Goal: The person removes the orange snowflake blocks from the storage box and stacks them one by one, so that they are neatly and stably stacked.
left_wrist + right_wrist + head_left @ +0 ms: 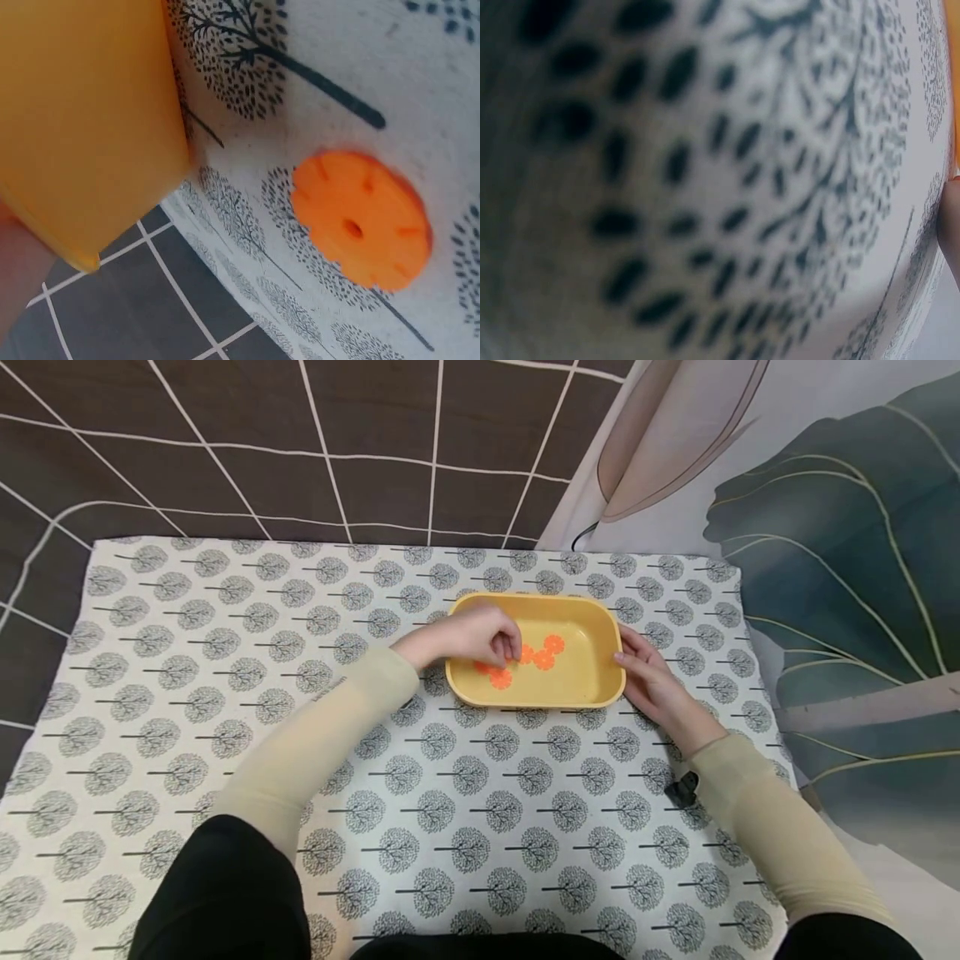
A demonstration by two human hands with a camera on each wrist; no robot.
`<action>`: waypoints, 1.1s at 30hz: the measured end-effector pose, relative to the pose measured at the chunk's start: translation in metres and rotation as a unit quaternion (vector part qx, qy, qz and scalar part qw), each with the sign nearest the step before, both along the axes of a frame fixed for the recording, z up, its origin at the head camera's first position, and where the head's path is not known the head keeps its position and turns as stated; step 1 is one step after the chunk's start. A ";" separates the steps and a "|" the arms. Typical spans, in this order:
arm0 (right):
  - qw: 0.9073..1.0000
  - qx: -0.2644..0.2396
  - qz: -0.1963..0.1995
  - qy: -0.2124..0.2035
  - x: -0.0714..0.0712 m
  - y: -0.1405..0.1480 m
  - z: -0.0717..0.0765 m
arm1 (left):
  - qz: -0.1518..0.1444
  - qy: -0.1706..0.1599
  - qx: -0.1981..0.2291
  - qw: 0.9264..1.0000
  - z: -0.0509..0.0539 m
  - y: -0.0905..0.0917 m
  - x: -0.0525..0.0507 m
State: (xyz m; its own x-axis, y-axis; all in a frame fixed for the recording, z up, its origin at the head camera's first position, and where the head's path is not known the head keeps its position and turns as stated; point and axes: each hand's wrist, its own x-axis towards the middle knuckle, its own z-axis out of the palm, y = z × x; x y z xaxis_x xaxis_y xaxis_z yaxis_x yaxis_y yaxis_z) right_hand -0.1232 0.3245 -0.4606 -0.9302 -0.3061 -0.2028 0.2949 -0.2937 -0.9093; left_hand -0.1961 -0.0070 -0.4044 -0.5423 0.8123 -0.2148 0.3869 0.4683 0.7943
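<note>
Your left hand (483,633) at discs (544,658) in the tray (596,681), grip together, hold unclear, your right hand (654,683) clamped on the tray's end, another disc (371,206) outside.

Black sleeves (225,893) give way to close-fitting pale cream lower sleeves (318,747)

The tray (588,664) is yellow, discs (543,658) apparently all orange, cloth (450,743) tree-printed.
</note>
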 end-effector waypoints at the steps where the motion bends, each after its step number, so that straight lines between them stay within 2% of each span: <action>1: 1.000 -0.001 0.000 -0.001 0.000 0.000 0.000 | -0.004 0.000 -0.006 1.000 0.000 0.001 0.000; 9: 1.000 -0.007 0.000 -0.004 -0.001 -0.001 0.000 | -0.041 0.007 -0.047 0.998 -0.006 0.008 0.000; 21: 1.000 -0.001 -0.001 -0.005 -0.001 -0.001 0.002 | -0.107 0.079 -0.093 0.987 -0.011 0.009 0.003; 33: 1.000 -0.007 0.003 0.002 0.000 -0.001 0.002 | -0.105 0.102 -0.109 0.983 -0.014 0.010 0.004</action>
State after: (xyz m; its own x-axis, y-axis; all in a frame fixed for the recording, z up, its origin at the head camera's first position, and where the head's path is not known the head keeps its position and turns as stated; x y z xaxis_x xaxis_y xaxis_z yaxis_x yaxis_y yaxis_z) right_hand -0.1232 0.3234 -0.4589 -0.9290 -0.3147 -0.1948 0.2931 -0.3041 -0.9064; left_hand -0.1919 0.0034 -0.4187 -0.4177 0.8575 -0.3005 0.6343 0.5120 0.5793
